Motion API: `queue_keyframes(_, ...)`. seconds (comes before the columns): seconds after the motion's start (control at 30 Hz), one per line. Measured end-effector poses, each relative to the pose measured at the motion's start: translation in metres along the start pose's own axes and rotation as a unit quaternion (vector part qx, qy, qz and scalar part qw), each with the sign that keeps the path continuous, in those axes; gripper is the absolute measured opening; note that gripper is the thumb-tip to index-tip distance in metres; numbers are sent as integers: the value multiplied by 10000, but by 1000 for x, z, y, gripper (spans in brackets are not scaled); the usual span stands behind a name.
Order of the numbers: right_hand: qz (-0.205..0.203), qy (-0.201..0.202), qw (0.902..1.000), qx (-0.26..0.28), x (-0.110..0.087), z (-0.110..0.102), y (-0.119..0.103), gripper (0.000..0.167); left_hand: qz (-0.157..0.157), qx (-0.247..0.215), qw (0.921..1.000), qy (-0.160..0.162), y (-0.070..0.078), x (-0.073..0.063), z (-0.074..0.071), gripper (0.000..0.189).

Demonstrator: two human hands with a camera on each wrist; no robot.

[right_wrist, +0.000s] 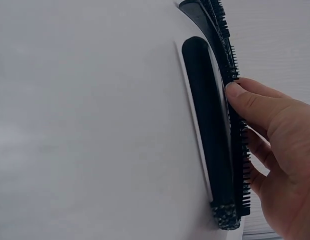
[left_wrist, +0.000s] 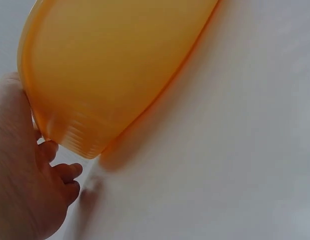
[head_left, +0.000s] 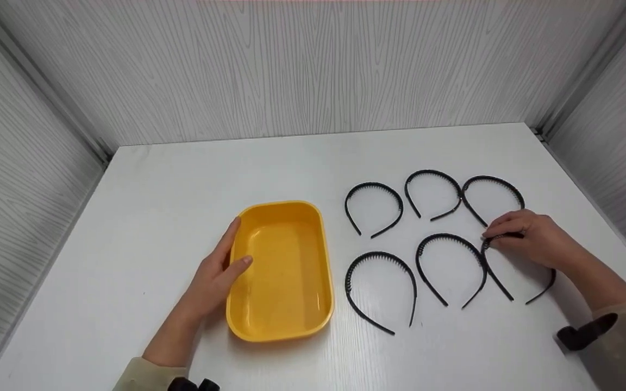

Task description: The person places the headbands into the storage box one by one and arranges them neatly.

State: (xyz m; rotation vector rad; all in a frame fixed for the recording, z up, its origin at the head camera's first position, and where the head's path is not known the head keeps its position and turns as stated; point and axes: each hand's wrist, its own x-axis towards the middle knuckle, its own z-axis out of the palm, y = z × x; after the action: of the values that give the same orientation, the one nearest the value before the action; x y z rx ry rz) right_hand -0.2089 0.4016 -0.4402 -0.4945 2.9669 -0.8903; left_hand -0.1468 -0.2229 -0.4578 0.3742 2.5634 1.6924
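A yellow plastic basin [head_left: 286, 271] stands on the table, and nothing lies inside it. My left hand [head_left: 214, 279] grips its left side, the thumb over the rim and the fingers along the outer wall. In the left wrist view the basin's outside [left_wrist: 104, 75] fills the upper left beside the hand [left_wrist: 24, 165]. At the right, my right hand [head_left: 536, 239] pinches the top of a black toothed headband [head_left: 500, 279]. In the right wrist view the thumb and fingers of that hand [right_wrist: 280, 135] hold the headband's toothed band [right_wrist: 242, 165]; its ends point toward the table's front.
Several more black headbands lie in two rows between basin and right hand, among them a front-left one [head_left: 381, 255], a front-middle one [head_left: 449, 236] and a back-left one [head_left: 373, 184]. Pale wood-grain panels [head_left: 313, 70] wall the white table [head_left: 171, 190] at back and sides.
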Motion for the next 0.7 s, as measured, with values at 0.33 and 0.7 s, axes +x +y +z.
queue_keyframes(0.33, -75, -96, 9998, -137, 2, -2, 0, 24, 495, 28, 9987, 91, -2, -1, 0, 77)
queue_keyframes(0.7, -194, -153, 9986, -459, -5, -14, 0, 22, 651, 524, 9965, -61, 0, 0, -5, 82)
